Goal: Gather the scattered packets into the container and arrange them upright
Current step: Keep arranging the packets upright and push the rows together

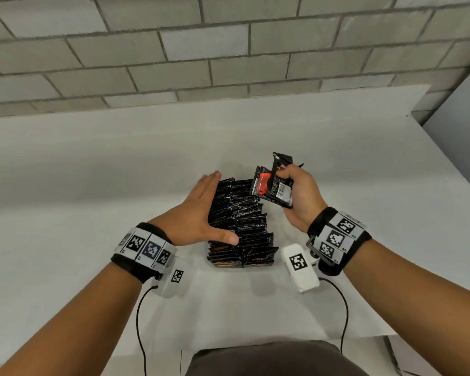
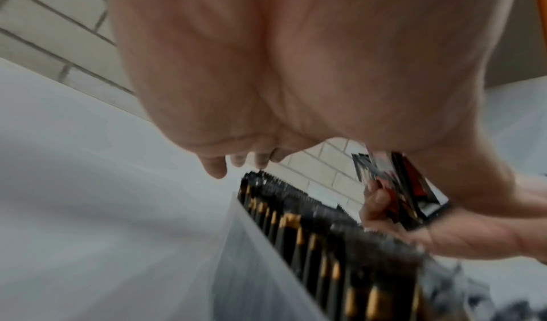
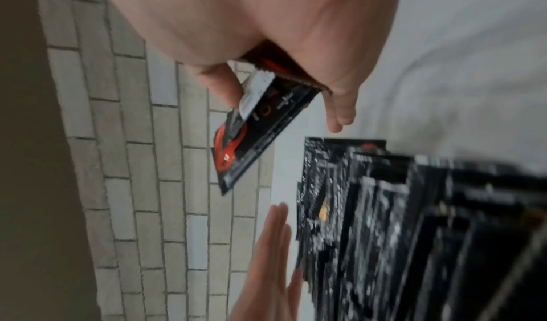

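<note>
Left hand (image 1: 201, 210) flat, fingers straight, laid along left side of upright packets (image 1: 242, 229) in container (image 2: 236, 256). Right hand (image 1: 299, 202) clasped small bundle of loose packets (image 1: 272, 188), raised above container's far right corner. White table (image 1: 92, 185) beneath.

At frame centre, glossy black foil packets (image 1: 242, 223) with gold-orange markings (image 2: 291, 220) fill a translucent whitish plastic container (image 2: 236, 256). Upper right of them, held black packets (image 1: 272, 189) show a red swirl and a white barcode panel. Black wristbands (image 1: 144, 251) carry black-and-white square codes. The table (image 1: 92, 172) is white, the brick wall (image 1: 174, 50) pale grey.
</note>
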`<state>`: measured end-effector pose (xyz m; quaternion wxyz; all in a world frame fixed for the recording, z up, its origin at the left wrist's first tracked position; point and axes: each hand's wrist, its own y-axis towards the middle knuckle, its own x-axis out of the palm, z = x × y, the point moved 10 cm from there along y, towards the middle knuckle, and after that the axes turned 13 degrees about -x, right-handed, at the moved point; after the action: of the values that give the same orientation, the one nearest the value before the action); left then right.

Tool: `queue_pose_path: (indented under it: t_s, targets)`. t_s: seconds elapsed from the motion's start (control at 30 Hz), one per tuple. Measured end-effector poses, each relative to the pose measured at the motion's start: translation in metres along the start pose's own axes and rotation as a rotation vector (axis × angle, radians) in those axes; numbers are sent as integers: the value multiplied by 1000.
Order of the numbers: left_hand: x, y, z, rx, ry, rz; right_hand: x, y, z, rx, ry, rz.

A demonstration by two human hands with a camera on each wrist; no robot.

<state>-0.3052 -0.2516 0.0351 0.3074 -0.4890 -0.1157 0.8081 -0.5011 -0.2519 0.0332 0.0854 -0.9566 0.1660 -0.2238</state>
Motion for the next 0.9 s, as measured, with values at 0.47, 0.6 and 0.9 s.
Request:
queue_pose_path:
  t_s: [0.47, 0.6, 0.9]
  targets:
    - [-42, -41, 85, 263, -847, 71, 64, -60, -45, -87, -170, -345]
    - [-41, -39, 77, 174, -1007, 77, 71, -64, -40, -49, -228, -456]
    - [-40, -27, 65, 68, -1213, 96, 54, -53, -54, -6, -133, -409]
